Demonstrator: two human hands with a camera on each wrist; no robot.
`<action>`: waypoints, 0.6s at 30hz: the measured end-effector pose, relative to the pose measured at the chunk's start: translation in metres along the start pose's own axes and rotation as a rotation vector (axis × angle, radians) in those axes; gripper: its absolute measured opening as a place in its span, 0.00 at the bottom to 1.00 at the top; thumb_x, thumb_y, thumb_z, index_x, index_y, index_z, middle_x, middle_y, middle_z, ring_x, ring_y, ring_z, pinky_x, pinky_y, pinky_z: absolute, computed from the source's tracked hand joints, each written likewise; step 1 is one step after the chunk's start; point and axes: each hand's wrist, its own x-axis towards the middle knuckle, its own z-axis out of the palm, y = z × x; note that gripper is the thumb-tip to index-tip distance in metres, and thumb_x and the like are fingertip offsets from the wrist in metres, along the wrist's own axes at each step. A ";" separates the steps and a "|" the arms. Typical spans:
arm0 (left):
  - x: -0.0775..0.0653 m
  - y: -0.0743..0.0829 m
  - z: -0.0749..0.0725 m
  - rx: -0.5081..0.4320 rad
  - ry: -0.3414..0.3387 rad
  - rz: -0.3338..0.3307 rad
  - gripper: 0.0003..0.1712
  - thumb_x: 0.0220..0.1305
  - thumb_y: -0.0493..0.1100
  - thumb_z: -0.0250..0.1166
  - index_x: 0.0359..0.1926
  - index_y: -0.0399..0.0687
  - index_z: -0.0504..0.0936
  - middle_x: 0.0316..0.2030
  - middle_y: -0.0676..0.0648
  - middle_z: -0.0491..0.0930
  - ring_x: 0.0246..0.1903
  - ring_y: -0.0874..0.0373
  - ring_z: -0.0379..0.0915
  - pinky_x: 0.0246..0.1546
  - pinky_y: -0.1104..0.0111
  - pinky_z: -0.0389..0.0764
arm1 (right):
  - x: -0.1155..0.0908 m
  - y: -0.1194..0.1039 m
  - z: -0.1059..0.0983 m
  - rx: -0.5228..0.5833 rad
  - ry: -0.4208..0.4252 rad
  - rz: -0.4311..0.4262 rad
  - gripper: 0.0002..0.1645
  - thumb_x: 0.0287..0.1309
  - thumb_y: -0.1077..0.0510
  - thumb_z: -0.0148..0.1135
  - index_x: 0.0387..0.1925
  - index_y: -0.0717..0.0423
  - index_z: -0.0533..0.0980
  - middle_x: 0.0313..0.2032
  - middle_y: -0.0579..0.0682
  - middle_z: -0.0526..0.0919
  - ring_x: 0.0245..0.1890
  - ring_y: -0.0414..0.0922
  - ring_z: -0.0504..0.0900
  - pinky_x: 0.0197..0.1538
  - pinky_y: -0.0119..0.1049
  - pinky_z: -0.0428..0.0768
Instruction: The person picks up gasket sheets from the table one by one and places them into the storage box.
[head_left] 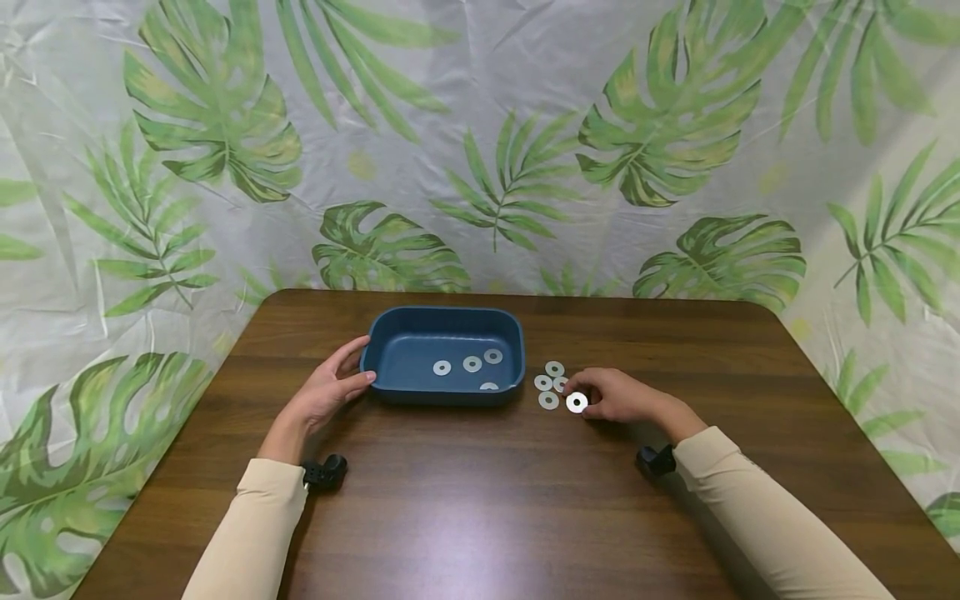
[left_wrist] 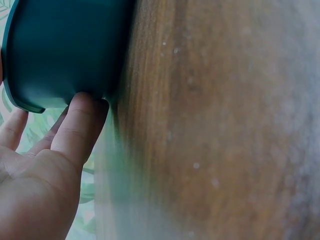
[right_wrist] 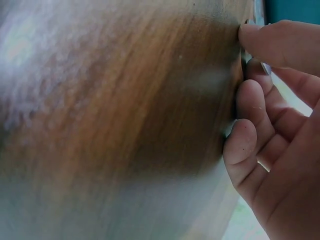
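A blue rectangular dish [head_left: 450, 398] sits on the table, with several flat metal washers, one of them a washer [head_left: 442, 374], lying on its floor. My left hand [head_left: 330, 392] holds the dish's left end, thumb at the near corner and fingers along the side. In the left wrist view, the thumb [left_wrist: 75, 127] touches the dish's outer wall [left_wrist: 65, 55]. To the right of the dish my right hand [head_left: 618, 395] pinches a washer [head_left: 577, 411] at the table. Several other washers, including one washer [head_left: 548, 407], lie beside its fingertips, one partly covered.
The brown wooden table [head_left: 465, 500] extends around the dish and toward me. A leaf-patterned cloth [head_left: 480, 150] hangs behind its far edge. Each wrist carries a black camera, the left camera [head_left: 326, 472] and the right camera [head_left: 656, 460].
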 end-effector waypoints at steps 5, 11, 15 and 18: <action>0.000 0.000 0.001 -0.006 0.003 -0.001 0.43 0.72 0.38 0.57 0.79 0.50 0.45 0.79 0.37 0.42 0.75 0.39 0.50 0.52 0.80 0.73 | 0.000 0.002 0.000 -0.009 0.004 -0.006 0.21 0.52 0.68 0.66 0.49 0.55 0.80 0.44 0.51 0.82 0.32 0.36 0.71 0.36 0.29 0.72; 0.000 0.000 0.001 -0.001 0.007 0.000 0.43 0.72 0.38 0.58 0.79 0.50 0.45 0.79 0.37 0.42 0.75 0.40 0.49 0.57 0.74 0.73 | -0.001 0.001 0.000 -0.008 0.008 -0.007 0.21 0.53 0.68 0.66 0.50 0.55 0.80 0.43 0.50 0.81 0.31 0.36 0.71 0.36 0.29 0.71; 0.000 -0.001 0.000 0.002 0.004 0.005 0.42 0.72 0.38 0.57 0.79 0.51 0.46 0.79 0.38 0.43 0.74 0.40 0.52 0.62 0.68 0.72 | -0.002 0.000 0.000 -0.013 0.015 0.007 0.20 0.55 0.66 0.67 0.51 0.54 0.80 0.45 0.51 0.82 0.31 0.36 0.72 0.36 0.30 0.72; 0.000 -0.002 -0.001 0.001 0.001 0.006 0.43 0.72 0.39 0.58 0.79 0.51 0.46 0.79 0.38 0.43 0.74 0.40 0.52 0.63 0.68 0.72 | -0.002 -0.001 -0.001 0.010 0.022 0.026 0.20 0.56 0.66 0.66 0.51 0.55 0.80 0.47 0.53 0.82 0.32 0.36 0.72 0.38 0.31 0.72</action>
